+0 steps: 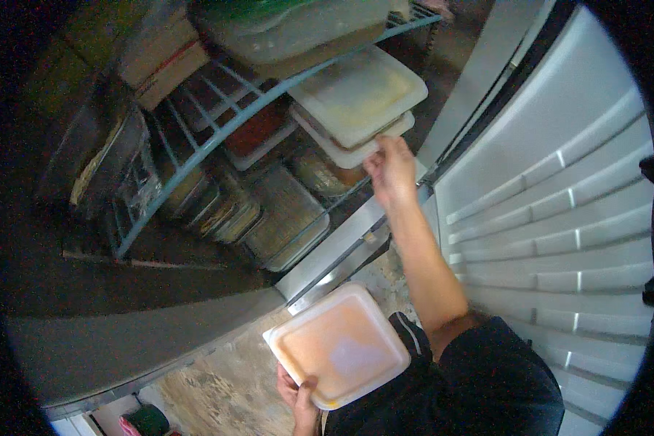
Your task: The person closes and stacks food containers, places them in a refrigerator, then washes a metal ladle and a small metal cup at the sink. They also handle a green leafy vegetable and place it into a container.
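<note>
My left hand [300, 395] grips the lower left edge of a lidded plastic food container [340, 346], with orange contents showing through its pale lid. Up at the fridge shelf, my right hand [392, 166] has its bent fingers at the front edge of a white-lidded container [349, 152]. Whether those fingers grip it or only touch it, I cannot tell. Another container with a translucent, yellowish lid [365, 95] lies on top of that one. Below them is a tub with brownish contents [324, 174].
A wire shelf [212, 143] crosses above, bearing a large clear bin [300, 38] and a cardboard box [166, 60]. A container with red contents [259, 131] and several stacked containers [223, 212] stand lower. The ribbed white door [550, 218] is at right.
</note>
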